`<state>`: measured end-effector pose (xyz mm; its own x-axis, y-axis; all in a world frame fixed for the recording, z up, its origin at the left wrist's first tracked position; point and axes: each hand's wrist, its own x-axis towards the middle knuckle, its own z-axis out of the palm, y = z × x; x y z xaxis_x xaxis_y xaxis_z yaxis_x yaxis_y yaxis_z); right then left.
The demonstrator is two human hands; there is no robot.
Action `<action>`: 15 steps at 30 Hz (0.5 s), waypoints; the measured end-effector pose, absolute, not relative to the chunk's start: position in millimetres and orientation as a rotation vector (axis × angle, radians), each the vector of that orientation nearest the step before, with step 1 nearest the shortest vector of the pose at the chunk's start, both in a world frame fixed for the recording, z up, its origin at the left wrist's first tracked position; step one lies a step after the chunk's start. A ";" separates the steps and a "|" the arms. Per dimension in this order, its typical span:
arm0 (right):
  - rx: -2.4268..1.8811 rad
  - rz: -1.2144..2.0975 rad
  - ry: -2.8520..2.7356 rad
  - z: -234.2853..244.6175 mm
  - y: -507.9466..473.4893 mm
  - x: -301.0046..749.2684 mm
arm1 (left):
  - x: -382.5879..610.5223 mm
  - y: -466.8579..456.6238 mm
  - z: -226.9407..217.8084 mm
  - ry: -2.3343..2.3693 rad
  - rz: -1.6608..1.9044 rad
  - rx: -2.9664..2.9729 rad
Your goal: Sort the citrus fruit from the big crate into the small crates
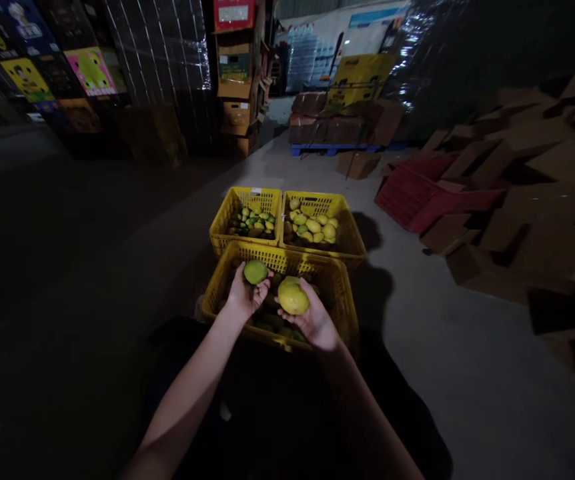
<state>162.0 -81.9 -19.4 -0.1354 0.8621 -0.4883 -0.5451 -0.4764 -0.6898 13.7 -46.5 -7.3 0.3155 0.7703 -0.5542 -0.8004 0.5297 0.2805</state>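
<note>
A green lemon point(256, 272) rests in the upturned palm of my left hand point(248, 297), its fingers curled beneath it. My right hand point(312, 320) grips a larger yellow lemon point(293, 297), with the thumb along its right side. Both hands are above the near yellow crate point(345, 293), where more fruit lies in shadow, partly hidden by my hands. Behind it, the left yellow crate point(220, 223) holds small green and yellow lemons point(257, 220). Bigger, mostly yellow lemons point(313, 227) lie in the right yellow crate point(352, 237).
On the right, a red crate point(412, 197) lies tilted by a heap of cardboard boxes point(542, 220). Farther back stand a blue pallet point(335, 149) with goods and a stack of cartons point(235, 87). Printed boxes point(90, 70) are piled at the far left. Grey floor surrounds the crates.
</note>
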 end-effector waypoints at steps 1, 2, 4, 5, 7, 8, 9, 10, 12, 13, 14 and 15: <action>-1.098 1.825 -0.413 -18.4 -81.6 162.4 | 13.9 -46.6 -7.1 0.718 1.006 -0.017; -1.094 1.850 -0.401 -17.7 -81.2 162.5 | 14.1 -46.7 -7.1 0.730 0.979 0.019; -1.072 1.875 -0.376 -16.8 -80.2 161.8 | 14.9 -47.0 -7.2 0.742 0.943 0.095; -1.054 1.876 -0.366 -16.7 -79.6 161.0 | 15.5 -47.2 -7.2 0.744 0.932 0.130; -1.023 1.858 -0.361 -16.8 -78.3 158.8 | 17.1 -47.9 -7.1 0.755 0.938 0.181; -1.012 1.841 -0.366 -16.9 -77.7 157.5 | 17.9 -48.4 -7.0 0.763 0.949 0.204; -1.003 1.821 -0.378 -17.0 -77.3 156.3 | 18.6 -49.0 -7.1 0.772 0.960 0.233; -0.998 1.799 -0.398 -17.2 -77.1 155.2 | 19.2 -49.7 -7.2 0.788 0.969 0.274; -1.005 1.747 -0.469 -17.7 -77.1 154.1 | 19.7 -51.3 -7.8 0.845 1.021 0.403; -1.013 1.708 -0.522 -18.4 -77.3 154.2 | 19.6 -52.2 -8.0 0.882 1.077 0.488; -1.027 1.656 -0.579 -19.3 -77.4 154.7 | 19.3 -53.2 -8.1 0.916 1.157 0.585; -1.042 1.589 -0.634 -20.8 -77.4 155.5 | 18.6 -54.3 -8.0 0.943 1.255 0.692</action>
<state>155.5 -77.4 -20.8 -0.0347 0.9539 -0.2982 -0.4868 -0.2767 -0.8285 18.6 -54.3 -8.0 0.0419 0.9775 -0.2066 -0.4703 0.2017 0.8591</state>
